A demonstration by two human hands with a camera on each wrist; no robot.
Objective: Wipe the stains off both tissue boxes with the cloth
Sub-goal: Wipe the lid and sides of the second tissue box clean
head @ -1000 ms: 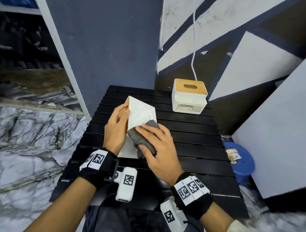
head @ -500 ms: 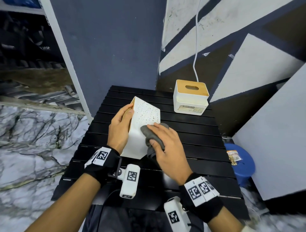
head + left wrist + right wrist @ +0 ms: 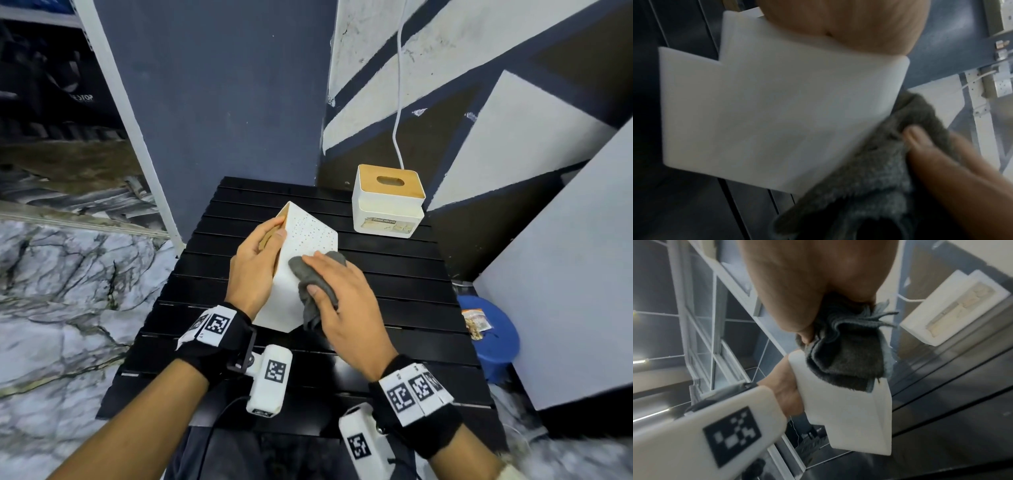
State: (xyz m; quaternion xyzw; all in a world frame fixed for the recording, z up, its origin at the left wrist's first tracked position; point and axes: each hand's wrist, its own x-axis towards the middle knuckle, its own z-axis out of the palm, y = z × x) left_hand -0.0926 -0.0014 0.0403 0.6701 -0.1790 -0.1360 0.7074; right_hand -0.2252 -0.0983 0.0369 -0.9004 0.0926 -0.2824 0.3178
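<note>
A white tissue box [image 3: 310,236] with small speckled dots is tipped up on a corner over the black slatted table [image 3: 394,287]. My left hand [image 3: 257,263] grips it from the left, fingers curled round its wooden top edge. My right hand [image 3: 337,291] grips a bunched grey cloth [image 3: 313,277] and presses it against the box's right face. In the left wrist view the box [image 3: 766,116] shows a plain white side with the cloth [image 3: 869,178] at its right corner. The second tissue box [image 3: 388,202], white with a wooden lid, stands upright at the back right.
A white cable [image 3: 399,102] hangs down the painted wall behind the second box. A blue stool [image 3: 493,335] with a small packet on it stands right of the table. A white board [image 3: 565,274] leans at the right. Marble floor lies to the left.
My right hand has slid the cloth up and to the right along the box's face. The box has tipped slightly and the left hand has kept its hold.
</note>
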